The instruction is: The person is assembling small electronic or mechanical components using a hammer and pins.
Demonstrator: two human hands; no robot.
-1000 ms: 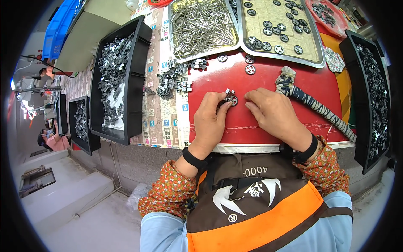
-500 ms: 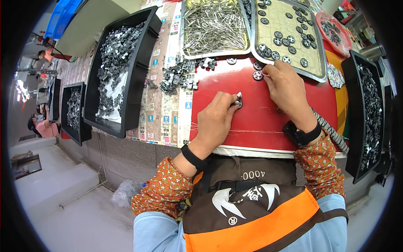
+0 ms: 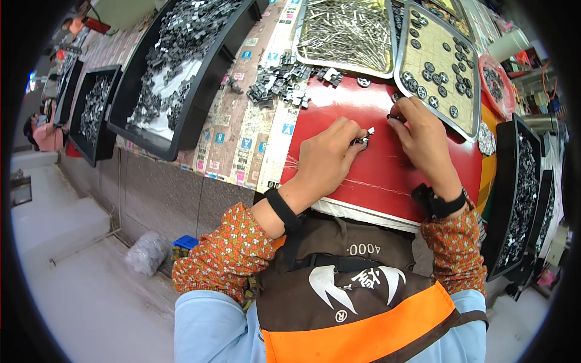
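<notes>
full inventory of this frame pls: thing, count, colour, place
small metal part: one, silver-dark, in left hand's fingertips
red mat: one, under both hands
pin tray: one, silvery pins, top centre
disc tray: one, beige, dark round discs, by right hand
loose clips: a pile, dark grey, left of mat's top edge
black trays: several, dark parts, left and right sides
left hand: pinch grip on the part
right hand: fingertips at a dark disc by tray's edge
</notes>
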